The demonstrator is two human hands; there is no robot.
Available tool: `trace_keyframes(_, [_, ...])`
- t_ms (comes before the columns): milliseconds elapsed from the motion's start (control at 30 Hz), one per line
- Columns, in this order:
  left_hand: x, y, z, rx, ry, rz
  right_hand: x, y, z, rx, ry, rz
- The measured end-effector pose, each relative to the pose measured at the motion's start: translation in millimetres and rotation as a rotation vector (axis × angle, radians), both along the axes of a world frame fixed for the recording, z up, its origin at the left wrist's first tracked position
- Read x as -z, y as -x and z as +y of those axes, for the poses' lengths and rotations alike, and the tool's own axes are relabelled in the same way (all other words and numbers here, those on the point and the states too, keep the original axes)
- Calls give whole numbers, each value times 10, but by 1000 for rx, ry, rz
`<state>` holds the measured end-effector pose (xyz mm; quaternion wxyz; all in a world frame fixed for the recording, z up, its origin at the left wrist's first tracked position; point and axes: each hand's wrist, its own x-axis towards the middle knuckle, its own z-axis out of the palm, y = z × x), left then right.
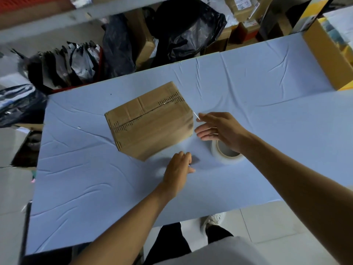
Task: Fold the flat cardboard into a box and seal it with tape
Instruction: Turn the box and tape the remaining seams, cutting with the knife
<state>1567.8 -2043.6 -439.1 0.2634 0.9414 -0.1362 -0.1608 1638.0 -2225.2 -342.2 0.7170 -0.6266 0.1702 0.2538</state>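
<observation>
Currently box [150, 121] folded, sits mid-counter [248, 77], top seam apparently untaped. I judge it light, stiff, easily crushed; best gripped at side walls. Right hand [219, 129] spread, empty, hovering beside box above tape [227, 152]. Left hand [177, 171] loosely curled, on counter near box corner; contents unclear.

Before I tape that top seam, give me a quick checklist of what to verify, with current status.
1. Cardboard box folded up, standing on the table: ok.
2. Top flaps closed along the seam: ok, a thin gap shows.
3. Seam already taped: cannot tell.
4. Tape roll within reach, under the right hand: ok.
5. Tape gripped by right hand: not ok, fingers spread.
6. Left hand steadying the box: not ok, apart from it.
</observation>
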Motion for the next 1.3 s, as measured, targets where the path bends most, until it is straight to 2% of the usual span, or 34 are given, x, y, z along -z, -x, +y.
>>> trace_keyframes(133, [-238, 19, -14, 140, -252, -115, -64, -2, 1, 75, -176, 0])
trace_keyframes(200, [-605, -49, -21, 253, -149, -201, -133, -25, -10, 99, -193, -17])
trace_keyframes(267, [-1019, -153, 5, 308, 33, -456, -194, -34, -27, 85, -157, -37])
trace_keyframes(333, [-1376, -348, 68, 157, 160, -747, -224, -28, -34, 71, -140, -53])
trace_keyframes(367, [-1519, -476, 95, 58, 177, -786, -224, -21, -28, 73, -137, -57])
trace_keyframes(433, [-1675, -739, 130, -64, 127, -650, -203, 4, -4, 85, -138, -55])
trace_keyframes(533, [-1622, -941, 142, 5, 56, -251, -159, 65, 51, 137, -145, -47])
trace_keyframes(600, [-1528, -940, 133, 36, 57, -132, -142, 98, 75, 203, -150, -46])
trace_keyframes(1067, [-1418, -968, 46, -12, -19, -320, 27, 119, 163, 402, -160, -190])
trace_keyframes(1233, [-1381, -975, 16, -28, -49, -377, 12, 84, 372, 523, -112, -178])
trace_keyframes(1300, [-1367, -978, 13, -29, -63, -379, -13, 88, 406, 527, -2, -159])
